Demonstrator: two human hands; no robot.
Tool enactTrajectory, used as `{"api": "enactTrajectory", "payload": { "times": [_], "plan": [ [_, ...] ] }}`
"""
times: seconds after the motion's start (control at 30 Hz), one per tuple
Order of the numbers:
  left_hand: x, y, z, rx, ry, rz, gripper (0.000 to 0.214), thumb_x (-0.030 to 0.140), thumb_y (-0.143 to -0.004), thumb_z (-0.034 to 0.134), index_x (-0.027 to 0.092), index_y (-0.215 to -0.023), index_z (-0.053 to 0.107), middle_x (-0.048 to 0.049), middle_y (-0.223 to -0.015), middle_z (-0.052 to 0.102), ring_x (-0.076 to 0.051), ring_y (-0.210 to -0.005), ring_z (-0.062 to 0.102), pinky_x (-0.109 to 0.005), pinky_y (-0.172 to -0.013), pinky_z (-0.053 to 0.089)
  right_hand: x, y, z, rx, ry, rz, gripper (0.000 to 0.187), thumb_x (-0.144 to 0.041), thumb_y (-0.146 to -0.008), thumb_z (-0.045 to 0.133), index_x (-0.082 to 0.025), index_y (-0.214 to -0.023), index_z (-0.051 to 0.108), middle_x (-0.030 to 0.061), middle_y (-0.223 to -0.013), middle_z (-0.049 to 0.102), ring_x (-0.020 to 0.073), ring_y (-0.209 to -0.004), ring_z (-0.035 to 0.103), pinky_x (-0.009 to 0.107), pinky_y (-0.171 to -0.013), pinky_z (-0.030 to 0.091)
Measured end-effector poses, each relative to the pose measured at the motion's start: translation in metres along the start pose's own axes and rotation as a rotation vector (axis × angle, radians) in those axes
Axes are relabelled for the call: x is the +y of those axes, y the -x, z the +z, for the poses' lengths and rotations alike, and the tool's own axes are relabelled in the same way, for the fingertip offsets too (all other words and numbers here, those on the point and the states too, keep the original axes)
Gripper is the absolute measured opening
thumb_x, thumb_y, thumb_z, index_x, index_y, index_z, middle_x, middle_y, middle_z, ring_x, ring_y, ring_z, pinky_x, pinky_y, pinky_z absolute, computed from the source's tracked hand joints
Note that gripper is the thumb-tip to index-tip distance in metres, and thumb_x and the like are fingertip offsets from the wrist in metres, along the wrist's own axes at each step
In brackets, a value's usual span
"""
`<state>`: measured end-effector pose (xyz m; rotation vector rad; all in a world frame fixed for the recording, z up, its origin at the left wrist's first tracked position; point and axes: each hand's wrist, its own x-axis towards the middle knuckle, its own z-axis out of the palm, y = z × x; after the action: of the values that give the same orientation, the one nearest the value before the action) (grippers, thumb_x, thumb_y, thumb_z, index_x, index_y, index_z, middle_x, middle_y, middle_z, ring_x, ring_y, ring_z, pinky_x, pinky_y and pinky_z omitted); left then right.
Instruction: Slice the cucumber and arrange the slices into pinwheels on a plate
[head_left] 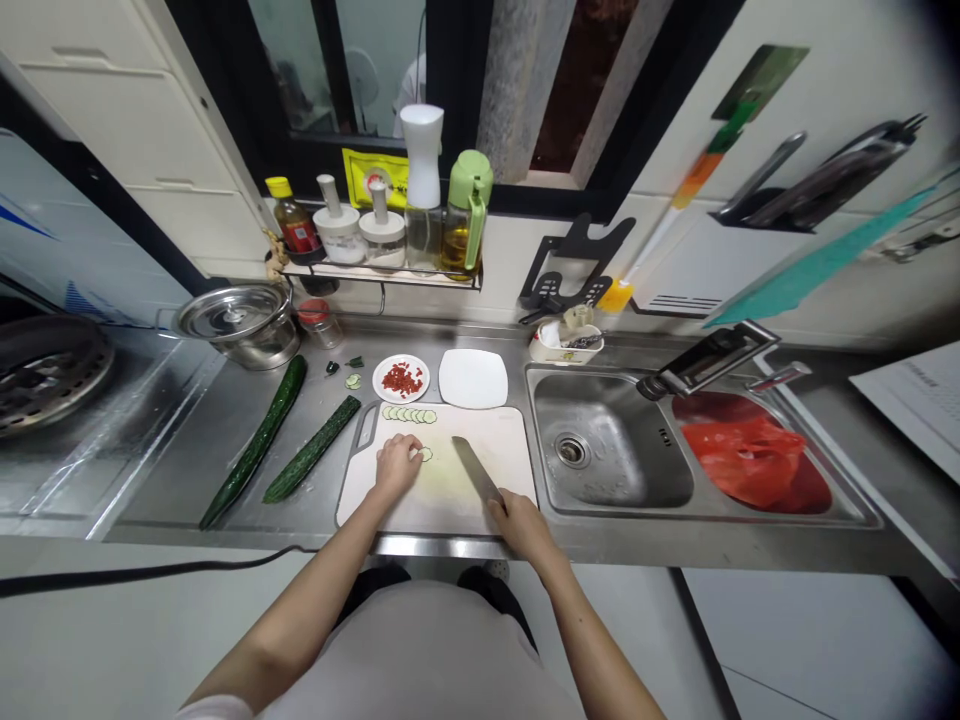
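Note:
On the white cutting board (480, 515), my left hand (397, 468) has its fingertips closed at the edge of a cucumber slice (427, 454). My right hand (521, 522) grips the handle of a kitchen knife (475, 468), whose blade points up and left over the board. A row of overlapping cucumber slices (409, 414) lies along the board's far edge. Left of the board rest a cut cucumber (313, 450) and a longer whole cucumber (255, 440). Behind the board, a round plate (380, 382) bears chopped red pieces (403, 379), beside a square white plate (472, 378).
To the right is a steel sink (611, 470) with a faucet (709, 362) and a red plastic bag (750, 460) in its second basin. A lidded steel pot (259, 335) stands back left. Seasoning bottles crowd a wall rack (390, 275). Cucumber scraps (352, 381) lie near a small jar (321, 325).

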<state>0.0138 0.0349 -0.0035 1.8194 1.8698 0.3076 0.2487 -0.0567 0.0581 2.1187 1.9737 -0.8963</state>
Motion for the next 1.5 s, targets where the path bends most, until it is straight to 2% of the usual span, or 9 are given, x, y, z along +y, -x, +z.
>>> {"api": "enactTrajectory", "payload": {
  "times": [0.13, 0.27, 0.47, 0.67, 0.87, 1.07, 1.2, 1.3, 1.5],
  "plan": [
    [0.000, -0.002, 0.002, 0.000, 0.136, -0.048, 0.009, 0.024, -0.077, 0.056, 0.023, -0.083, 0.063, 0.0000, -0.084, 0.068, -0.016, -0.082, 0.060, -0.027, -0.077, 0.040, -0.001, -0.001, 0.000, 0.015, 0.001, -0.005, 0.027, -0.031, -0.093, 0.037, -0.018, -0.097, 0.061, 0.0082, -0.091, 0.068, 0.0180, -0.085, 0.061, 0.024, -0.062, 0.029],
    [-0.015, -0.009, -0.003, 0.086, 0.260, -0.157, 0.010, 0.029, -0.076, 0.059, 0.022, -0.081, 0.063, 0.0010, -0.077, 0.068, -0.013, -0.071, 0.061, -0.024, -0.069, 0.041, -0.001, 0.001, -0.004, 0.024, 0.013, 0.014, 0.028, -0.032, -0.093, 0.037, -0.018, -0.098, 0.061, 0.0088, -0.091, 0.068, 0.0186, -0.086, 0.061, 0.024, -0.061, 0.028],
    [-0.038, -0.026, -0.020, 0.196, 0.206, -0.295, 0.013, 0.029, -0.075, 0.058, 0.022, -0.083, 0.064, 0.0003, -0.079, 0.069, -0.015, -0.074, 0.061, -0.026, -0.071, 0.041, 0.004, 0.000, -0.002, 0.005, -0.005, 0.024, 0.027, -0.032, -0.092, 0.038, -0.018, -0.096, 0.062, 0.0085, -0.090, 0.068, 0.0186, -0.083, 0.060, 0.024, -0.060, 0.027],
    [-0.040, -0.032, -0.022, 0.199, 0.102, -0.290, 0.017, 0.025, -0.077, 0.054, 0.024, -0.089, 0.066, -0.0028, -0.085, 0.069, -0.021, -0.086, 0.062, -0.031, -0.080, 0.040, 0.002, -0.003, 0.003, 0.025, -0.030, 0.002, 0.026, -0.032, -0.092, 0.039, -0.019, -0.093, 0.062, 0.0077, -0.087, 0.068, 0.0173, -0.081, 0.059, 0.024, -0.062, 0.027],
    [-0.025, -0.030, -0.023, 0.242, -0.017, -0.218, 0.022, 0.027, -0.080, 0.052, 0.025, -0.096, 0.067, -0.0073, -0.104, 0.065, -0.027, -0.103, 0.055, -0.040, -0.088, 0.037, 0.003, 0.000, 0.001, 0.015, -0.031, 0.016, 0.025, -0.032, -0.093, 0.039, -0.019, -0.091, 0.060, 0.0057, -0.086, 0.068, 0.0163, -0.081, 0.059, 0.023, -0.060, 0.026],
    [0.008, -0.039, -0.016, 0.180, -0.007, -0.066, 0.028, 0.029, -0.083, 0.050, 0.026, -0.105, 0.066, -0.0077, -0.108, 0.063, -0.027, -0.106, 0.052, -0.041, -0.092, 0.034, 0.011, 0.000, 0.005, 0.039, -0.017, 0.057, 0.026, -0.031, -0.093, 0.038, -0.018, -0.093, 0.060, 0.0079, -0.089, 0.068, 0.0175, -0.083, 0.060, 0.024, -0.060, 0.026],
    [0.026, -0.047, -0.008, 0.151, -0.052, -0.027, 0.032, 0.032, -0.085, 0.049, 0.026, -0.112, 0.065, -0.0098, -0.111, 0.061, -0.028, -0.108, 0.050, -0.042, -0.093, 0.033, 0.014, -0.001, 0.006, 0.042, -0.028, 0.058, 0.026, -0.031, -0.093, 0.037, -0.019, -0.094, 0.060, 0.0074, -0.090, 0.069, 0.0175, -0.084, 0.061, 0.024, -0.060, 0.027],
    [0.033, -0.052, -0.003, 0.133, -0.107, -0.024, 0.035, 0.034, -0.085, 0.049, 0.026, -0.115, 0.064, -0.0111, -0.112, 0.060, -0.030, -0.108, 0.050, -0.044, -0.092, 0.032, 0.014, 0.000, 0.006, 0.036, -0.031, 0.065, 0.027, -0.031, -0.093, 0.037, -0.018, -0.095, 0.061, 0.0075, -0.090, 0.069, 0.0177, -0.084, 0.061, 0.024, -0.060, 0.027],
    [0.036, -0.053, 0.001, 0.147, -0.154, -0.003, 0.030, 0.030, -0.085, 0.049, 0.025, -0.110, 0.065, -0.0110, -0.112, 0.059, -0.030, -0.108, 0.050, -0.043, -0.092, 0.032, 0.011, -0.001, 0.002, 0.020, -0.047, 0.070, 0.026, -0.030, -0.092, 0.038, -0.018, -0.095, 0.061, 0.0079, -0.091, 0.068, 0.0179, -0.086, 0.060, 0.025, -0.061, 0.028]
  ]
}}
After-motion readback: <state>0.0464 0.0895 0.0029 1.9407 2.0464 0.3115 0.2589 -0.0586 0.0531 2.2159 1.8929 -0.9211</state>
